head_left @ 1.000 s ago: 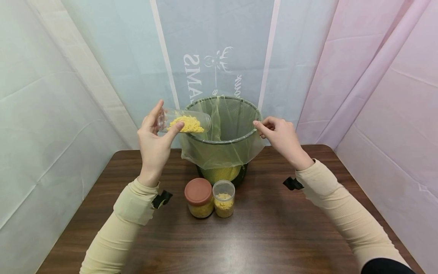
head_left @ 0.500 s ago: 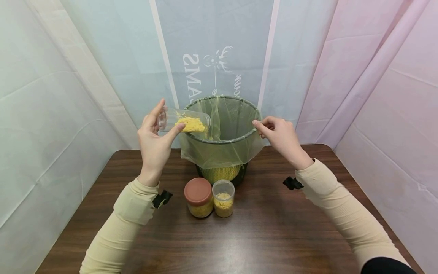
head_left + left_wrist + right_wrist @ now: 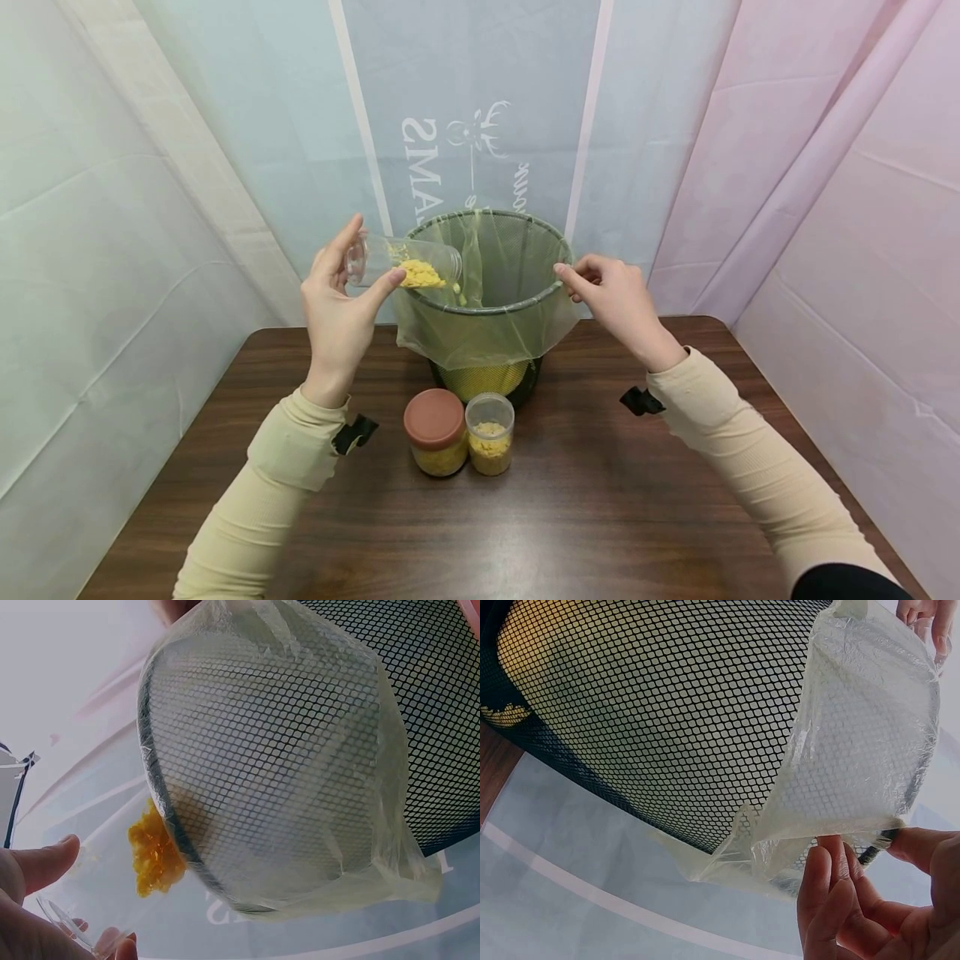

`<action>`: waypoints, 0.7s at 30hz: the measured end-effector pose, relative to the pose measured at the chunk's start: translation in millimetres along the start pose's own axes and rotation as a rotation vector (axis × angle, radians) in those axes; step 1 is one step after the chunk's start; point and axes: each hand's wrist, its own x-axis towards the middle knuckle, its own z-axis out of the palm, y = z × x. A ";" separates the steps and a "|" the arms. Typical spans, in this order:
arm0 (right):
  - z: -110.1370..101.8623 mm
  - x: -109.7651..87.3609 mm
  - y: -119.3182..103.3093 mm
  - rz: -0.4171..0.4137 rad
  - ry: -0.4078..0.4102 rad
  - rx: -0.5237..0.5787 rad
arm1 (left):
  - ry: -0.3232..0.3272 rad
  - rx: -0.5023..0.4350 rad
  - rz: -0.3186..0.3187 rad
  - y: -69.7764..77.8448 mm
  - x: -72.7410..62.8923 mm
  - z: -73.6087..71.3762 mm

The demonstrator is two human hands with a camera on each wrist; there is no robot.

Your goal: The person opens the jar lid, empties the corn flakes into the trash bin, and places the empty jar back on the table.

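My left hand (image 3: 337,323) grips a clear plastic jar (image 3: 431,250) tipped on its side, its mouth over the left rim of a mesh wastebasket (image 3: 531,385). Yellow crumbs (image 3: 422,275) lie inside the jar, and a few bits drop from its mouth. A pale green bin liner (image 3: 480,343) covers the basket's rim and hangs outside it. In the left wrist view the yellow clump (image 3: 156,851) shows beside the rim. On the right side, my right hand (image 3: 618,304) pinches the lined rim between thumb and fingers, as the right wrist view of the liner (image 3: 855,727) confirms.
In front of the basket stand a jar with a reddish-brown lid (image 3: 435,419) and an uncovered clear jar (image 3: 491,442), side by side, both holding yellow crumbs. All rest on a dark wooden table (image 3: 600,508). Fabric curtains (image 3: 285,125) enclose the back and sides.
The yellow crumbs in the tilted jar have dwindled and slid toward its mouth, with bits now falling into the basket. Both hands hold nearly the same place.
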 end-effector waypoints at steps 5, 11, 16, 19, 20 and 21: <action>-0.1 -0.3 -0.2 0.007 0.000 -0.003 | -0.005 -0.039 0.022 -10.2 1.4 -0.5; 0.1 -0.9 -0.8 0.004 0.006 0.002 | -0.008 -0.063 0.033 -9.9 0.8 -0.2; 0.2 -1.4 -0.9 0.005 0.009 0.008 | -0.011 -0.066 0.035 -8.0 0.1 -0.1; 0.3 -1.5 -0.6 0.003 0.010 0.008 | -0.014 -0.071 0.033 -7.0 -0.2 0.0; 0.4 -1.6 -0.5 0.002 0.011 0.009 | -0.015 -0.074 0.034 -6.9 -0.3 0.1; 0.5 -1.6 -0.3 0.000 0.012 0.011 | -0.016 -0.078 0.036 -6.9 -0.3 0.2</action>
